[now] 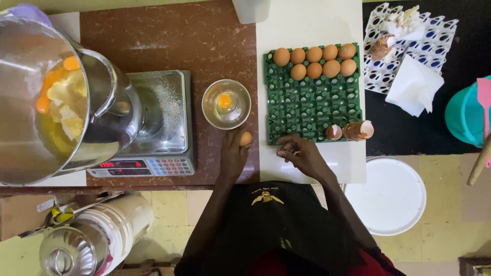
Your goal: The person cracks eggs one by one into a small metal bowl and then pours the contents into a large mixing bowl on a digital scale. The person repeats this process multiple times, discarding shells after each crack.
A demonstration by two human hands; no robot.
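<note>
Egg [246, 138] half-hidden in left hand [234, 153]

Beside me stand a digital scale [153, 128], a teal bucket [466, 116], and a white lid [391, 197] on the floor.

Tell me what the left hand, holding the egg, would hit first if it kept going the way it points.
Likely the small metal bowl with the cracked egg; the left hand and its brown egg sit just below its rim.
</note>
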